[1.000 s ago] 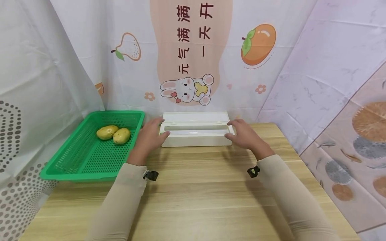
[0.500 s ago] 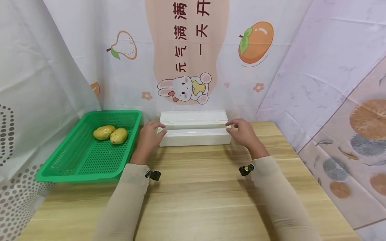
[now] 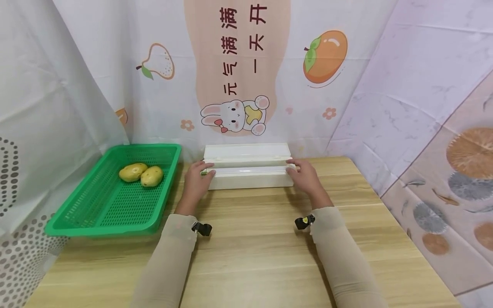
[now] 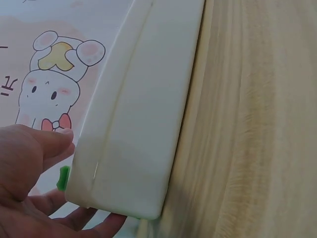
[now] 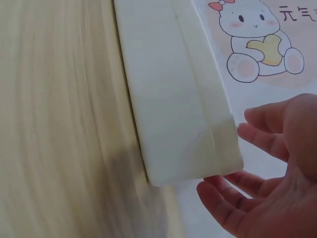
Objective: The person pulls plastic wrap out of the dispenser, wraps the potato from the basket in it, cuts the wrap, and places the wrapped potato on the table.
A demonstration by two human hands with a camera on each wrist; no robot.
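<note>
A long white box [image 3: 250, 181] lies crosswise at the back of the table, its lid [image 3: 246, 151] raised at the rear. A pale roll-like strip [image 3: 250, 170] shows along the opening; its kind cannot be told. My left hand [image 3: 197, 182] is at the left end, with fingers relaxed around the corner and fingertips near the end face. A small green piece [image 4: 63, 177] sticks out there. At the other end, my right hand [image 3: 306, 177] has its fingertips by the end face, while the upper fingers [image 5: 267, 116] stand slightly off the box in the right wrist view.
To the left stands a green perforated basket [image 3: 108, 233] holding two yellow potatoes [image 3: 132, 172]. Behind the box hangs a printed cloth [image 3: 285, 90], close to the lid. The wooden table [image 3: 250, 248] reaches toward me.
Both hands eased outward from the box ends, then came back in against them. The forearms have drawn closer together. The box keeps its place with the lid raised.
</note>
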